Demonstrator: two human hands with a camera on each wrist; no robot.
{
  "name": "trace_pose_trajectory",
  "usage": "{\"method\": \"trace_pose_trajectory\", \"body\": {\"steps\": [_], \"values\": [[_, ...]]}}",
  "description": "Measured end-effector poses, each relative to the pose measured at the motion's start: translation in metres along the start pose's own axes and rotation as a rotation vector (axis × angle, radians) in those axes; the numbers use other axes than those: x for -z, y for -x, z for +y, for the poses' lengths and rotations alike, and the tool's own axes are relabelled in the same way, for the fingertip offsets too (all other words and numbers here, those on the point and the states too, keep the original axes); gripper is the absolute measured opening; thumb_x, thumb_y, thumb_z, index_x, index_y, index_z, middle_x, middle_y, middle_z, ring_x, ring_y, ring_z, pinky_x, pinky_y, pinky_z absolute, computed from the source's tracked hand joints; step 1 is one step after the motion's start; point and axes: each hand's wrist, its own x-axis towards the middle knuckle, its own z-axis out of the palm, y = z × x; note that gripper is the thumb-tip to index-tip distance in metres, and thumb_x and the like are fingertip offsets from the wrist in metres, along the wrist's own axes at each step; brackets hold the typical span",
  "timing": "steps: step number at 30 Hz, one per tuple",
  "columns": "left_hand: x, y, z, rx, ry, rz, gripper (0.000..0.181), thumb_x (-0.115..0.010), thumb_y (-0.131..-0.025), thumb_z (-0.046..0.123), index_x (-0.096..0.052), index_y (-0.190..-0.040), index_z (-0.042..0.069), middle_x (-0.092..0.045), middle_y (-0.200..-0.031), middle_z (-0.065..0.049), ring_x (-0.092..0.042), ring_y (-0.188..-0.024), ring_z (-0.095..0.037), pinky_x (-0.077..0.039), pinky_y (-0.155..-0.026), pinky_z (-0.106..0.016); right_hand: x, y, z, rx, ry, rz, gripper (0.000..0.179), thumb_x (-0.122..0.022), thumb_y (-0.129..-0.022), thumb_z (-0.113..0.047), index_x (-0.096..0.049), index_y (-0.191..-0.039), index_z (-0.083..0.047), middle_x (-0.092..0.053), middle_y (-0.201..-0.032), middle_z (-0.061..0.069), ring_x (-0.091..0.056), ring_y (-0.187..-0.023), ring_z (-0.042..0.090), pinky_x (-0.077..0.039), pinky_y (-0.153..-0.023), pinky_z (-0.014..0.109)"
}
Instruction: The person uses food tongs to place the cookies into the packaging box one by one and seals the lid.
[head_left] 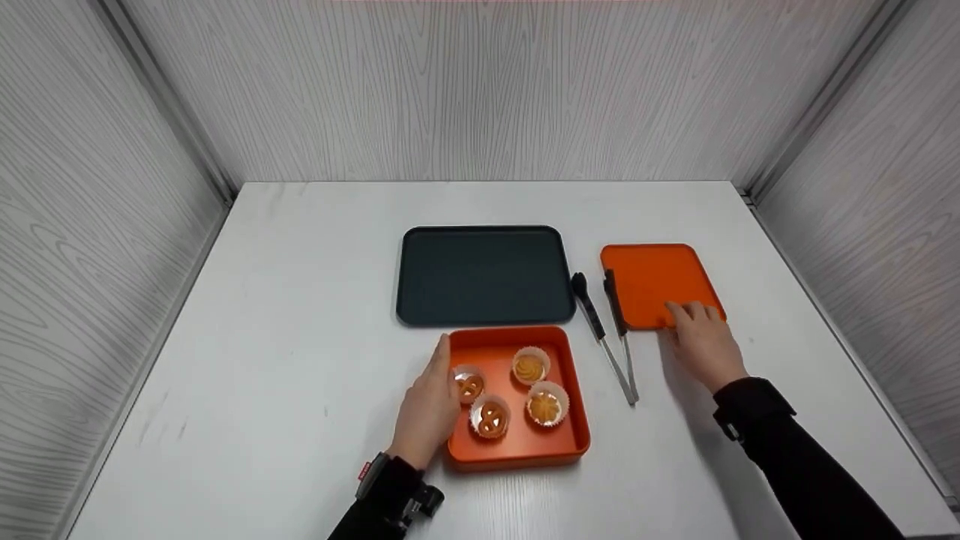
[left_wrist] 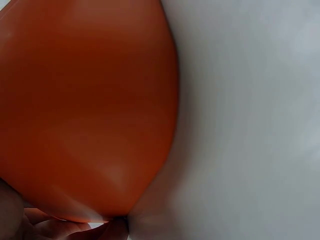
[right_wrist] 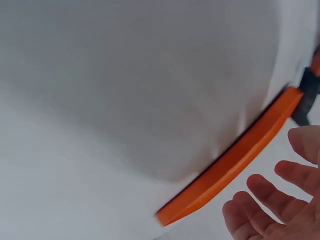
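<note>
My left hand [head_left: 426,409] lies along the left wall of an orange box [head_left: 517,454], its fingers pointing forward. Close up, the wall [left_wrist: 90,100] fills the left wrist view, with parts of the fingers [left_wrist: 55,229] at its lower edge. Inside are pretzel-shaped treats [head_left: 492,421] and swirled treats [head_left: 529,367] in paper cups. At the near right corner of a flat orange lid [head_left: 649,281] is my right hand [head_left: 707,346]. Its fingers [right_wrist: 270,195] are spread beside the lid's edge [right_wrist: 225,162]; contact is unclear.
A dark green tray [head_left: 484,277] lies behind the box. Tongs [head_left: 619,352] with black tips lie between box and lid, one arm tip beside the lid's left edge. Grey wood-grained panels [head_left: 480,90] enclose the white table [head_left: 300,300] at back and sides.
</note>
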Motion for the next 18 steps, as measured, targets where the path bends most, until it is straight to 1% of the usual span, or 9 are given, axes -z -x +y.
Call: {"method": "trace_pose_trajectory", "body": {"steps": [2, 6, 9, 12, 18], "values": [[0.0, 0.0, 0.0, 0.0, 0.002, 0.0, 0.062, -0.048, -0.107, 0.013, -0.022, -0.163, 0.006, -0.038, -0.162, -0.012, -0.051, -0.138, -0.031, -0.042, -0.114, -0.047, -0.003, 0.003, 0.009, 0.01, 0.025, -0.001, 0.043, -0.07, -0.094, -0.004, -0.059, -0.134, 0.009, -0.059, -0.113, 0.033, -0.054, -0.108, 0.056, -0.05, -0.087, 0.064], [0.0, 0.0, 0.001, 0.006, -0.002, 0.0, 0.062, -0.048, -0.107, 0.013, -0.023, -0.163, 0.006, -0.039, -0.162, -0.012, -0.052, -0.136, -0.031, -0.043, -0.113, -0.047, -0.006, 0.009, 0.022, 0.014, 0.043, -0.032, 0.031, -0.067, -0.096, -0.002, -0.063, -0.125, 0.008, -0.06, -0.114, 0.031, -0.054, -0.109, 0.056, -0.049, -0.085, 0.067], [-0.001, 0.0, 0.001, 0.01, -0.002, 0.0, 0.063, -0.049, -0.106, 0.012, -0.023, -0.163, 0.007, -0.04, -0.161, -0.012, -0.052, -0.136, -0.031, -0.043, -0.113, -0.047, -0.006, 0.012, 0.026, -0.017, 0.032, -0.061, 0.022, -0.064, -0.097, 0.0, -0.064, -0.117, 0.007, -0.059, -0.112, 0.03, -0.052, -0.108, 0.055, -0.046, -0.086, 0.068], [0.0, 0.0, 0.001, 0.007, 0.005, 0.0, 0.063, -0.049, -0.107, 0.013, -0.022, -0.163, 0.007, -0.04, -0.161, -0.012, -0.05, -0.139, -0.03, -0.042, -0.114, -0.047, -0.005, 0.013, 0.028, -0.04, 0.04, -0.076, 0.017, -0.062, -0.097, 0.003, -0.062, -0.113, 0.008, -0.057, -0.109, 0.03, -0.052, -0.106, 0.054, -0.044, -0.086, 0.069], [0.0, 0.001, 0.0, -0.027, -0.007, 0.017, 0.062, -0.049, -0.106, 0.011, -0.024, -0.162, 0.004, -0.039, -0.161, -0.013, -0.052, -0.137, -0.03, -0.043, -0.113, -0.046, -0.004, 0.015, 0.031, -0.031, 0.105, -0.092, 0.008, -0.06, -0.096, 0.006, -0.057, -0.103, 0.007, -0.057, -0.103, 0.03, -0.055, -0.101, 0.051, -0.044, -0.089, 0.068]]}}
